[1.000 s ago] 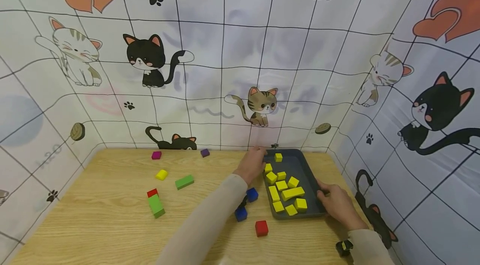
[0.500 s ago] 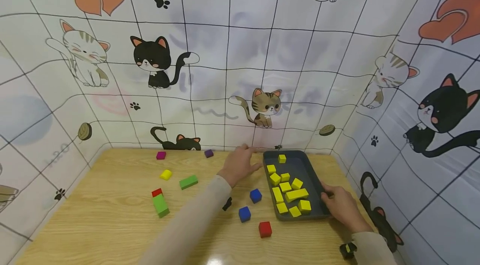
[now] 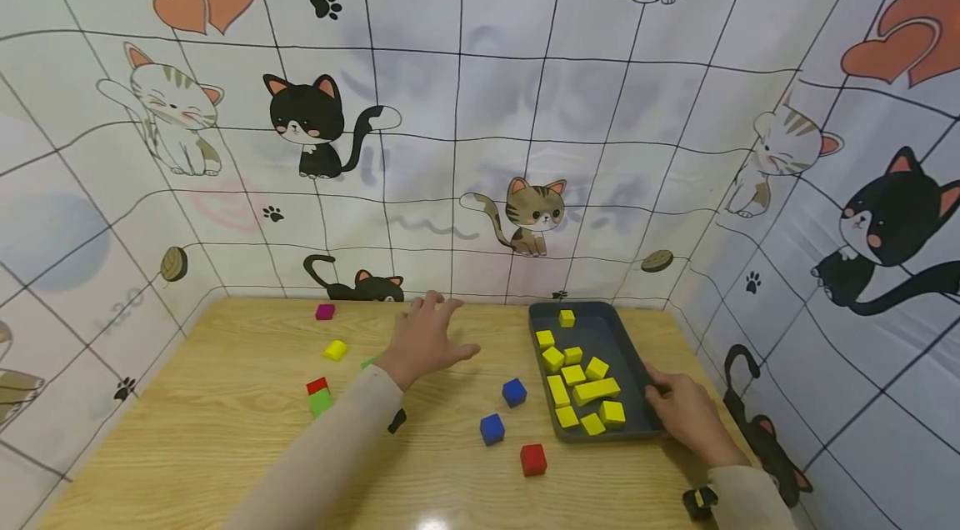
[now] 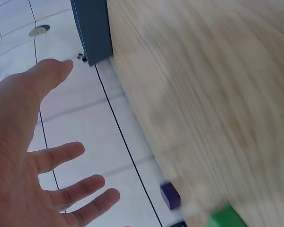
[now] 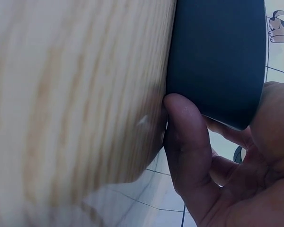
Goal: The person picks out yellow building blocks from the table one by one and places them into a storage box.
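**Hand spread over scattered blocks, other grips tray**

A person's left hand (image 3: 423, 338) hovers above the wooden bench (image 3: 225, 447), its fingers (image 4: 61, 153) straight and spread apart, holding nothing. It hangs near the back edge of the bench, close to the cat-print cloth wall (image 3: 480, 97). In the left wrist view a purple block (image 4: 170, 196) lies just beyond the fingertips at the foot of the wall, with a green block (image 4: 226, 217) beside it at the picture's lower edge; both are blurred.

The right hand (image 3: 686, 417) holds the near right corner of a dark tray (image 3: 645, 397) that sits on the right side of the bench. The right wrist view shows the thumb (image 5: 184, 142) pressed against the tray's outer wall (image 5: 217, 56) and the fingers curled under its rim, clamped on the tray.

Yellow blocks (image 3: 577, 380) lie loose inside the tray, one long piece among smaller cubes, with a single cube set apart at the far end.

On the open bench, two blue cubes (image 3: 513, 391) and a red cube (image 3: 533, 459) lie just left of the tray. Farther left are a yellow block (image 3: 335, 350), a small red block (image 3: 317, 386) touching a green one (image 3: 320, 402), and a magenta block (image 3: 325, 312) near the wall. A small black object (image 3: 396, 421) lies beside the left sleeve (image 3: 315, 463).
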The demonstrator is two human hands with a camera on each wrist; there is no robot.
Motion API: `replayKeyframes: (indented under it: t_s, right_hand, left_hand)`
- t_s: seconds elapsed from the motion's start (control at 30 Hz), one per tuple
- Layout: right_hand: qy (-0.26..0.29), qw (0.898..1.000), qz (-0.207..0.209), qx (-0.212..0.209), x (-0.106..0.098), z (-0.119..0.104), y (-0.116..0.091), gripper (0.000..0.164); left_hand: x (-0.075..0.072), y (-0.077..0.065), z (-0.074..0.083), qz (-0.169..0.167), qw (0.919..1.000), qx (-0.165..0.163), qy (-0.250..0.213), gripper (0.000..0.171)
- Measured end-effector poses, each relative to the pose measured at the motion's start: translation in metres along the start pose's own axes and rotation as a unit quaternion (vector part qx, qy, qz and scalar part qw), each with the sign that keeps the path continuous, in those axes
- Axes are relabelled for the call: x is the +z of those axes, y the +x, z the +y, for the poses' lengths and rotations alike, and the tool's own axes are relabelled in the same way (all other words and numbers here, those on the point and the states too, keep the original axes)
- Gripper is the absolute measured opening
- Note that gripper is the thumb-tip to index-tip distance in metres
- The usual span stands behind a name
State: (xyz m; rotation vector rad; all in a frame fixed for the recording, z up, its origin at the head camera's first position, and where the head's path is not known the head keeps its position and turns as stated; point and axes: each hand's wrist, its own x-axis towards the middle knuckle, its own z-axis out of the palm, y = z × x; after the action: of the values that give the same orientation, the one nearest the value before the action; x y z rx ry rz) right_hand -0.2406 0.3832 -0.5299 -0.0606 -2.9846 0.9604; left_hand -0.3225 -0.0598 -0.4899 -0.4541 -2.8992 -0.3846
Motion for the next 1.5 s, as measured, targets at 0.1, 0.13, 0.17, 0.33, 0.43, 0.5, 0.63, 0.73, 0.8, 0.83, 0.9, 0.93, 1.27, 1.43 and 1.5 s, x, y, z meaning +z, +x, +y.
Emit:
replayKeyframes:
  t_s: [0.1,0.13,0.17,0.33,0.43,0.5,0.63,0.73,0.8,0.83,0.9,0.93,1.27,1.43,1.5]
  right_hand:
    - [0.001,1.000,0.001,-0.002,0.001,0.000,0.001,0.052]
    - [-0.005,1.000,0.003,-0.004,0.001,0.000,0.001,0.052]
    - [-0.007,1.000,0.005,-0.006,0.001,0.000,0.001,0.052]
    - [-0.013,1.000,0.013,-0.012,0.002,0.000,-0.001,0.051]
    - [-0.002,1.000,0.007,-0.008,0.003,-0.001,-0.001,0.052]
    - [0.001,1.000,0.002,-0.004,0.005,-0.002,-0.001,0.052]
    - [0.005,1.000,-0.002,0.002,0.006,-0.002,-0.002,0.053]
    - [0.008,1.000,-0.002,0.004,0.006,-0.002,-0.002,0.054]
    - [0.010,1.000,-0.004,0.006,0.006,-0.002,-0.002,0.054]
    - [0.012,1.000,-0.005,0.006,0.005,-0.002,-0.002,0.054]
    - [0.009,1.000,-0.007,0.006,0.004,-0.002,-0.002,0.055]
    - [0.009,1.000,-0.007,0.004,0.004,-0.002,-0.002,0.055]
    - [0.007,1.000,-0.016,0.004,-0.002,-0.003,-0.002,0.054]
    - [0.009,1.000,-0.011,0.000,-0.002,-0.002,-0.001,0.054]
    - [0.008,1.000,-0.011,0.001,-0.001,-0.002,-0.001,0.054]
  left_hand:
    - [-0.005,-0.008,-0.019,0.002,0.9999,-0.011,0.008,0.091]
    - [-0.007,-0.010,-0.026,0.002,0.9999,-0.013,0.009,0.090]
    - [-0.009,-0.012,-0.031,0.004,0.9998,-0.016,0.012,0.090]
    - [-0.016,-0.025,-0.058,0.019,0.9995,-0.022,0.012,0.082]
    - [-0.021,-0.036,-0.073,0.015,0.9993,-0.033,0.002,0.080]
    - [-0.023,-0.043,-0.082,0.010,0.9991,-0.042,-0.001,0.078]
    - [-0.029,-0.053,-0.098,0.015,0.9987,-0.047,-0.005,0.074]
    - [-0.033,-0.059,-0.110,0.022,0.9984,-0.052,-0.004,0.069]
    - [-0.035,-0.063,-0.118,0.020,0.9979,-0.061,-0.005,0.065]
    - [-0.035,-0.066,-0.122,0.020,0.9976,-0.066,-0.006,0.062]
    - [-0.037,-0.070,-0.129,0.014,0.9971,-0.075,-0.012,0.057]
    - [-0.037,-0.072,-0.132,0.010,0.9968,-0.078,-0.011,0.055]
    - [-0.033,-0.085,-0.149,-0.006,0.9953,-0.092,-0.028,0.044]
    - [-0.030,-0.087,-0.151,-0.010,0.9952,-0.088,-0.041,0.038]
    - [-0.028,-0.088,-0.152,-0.008,0.9953,-0.084,-0.048,0.037]
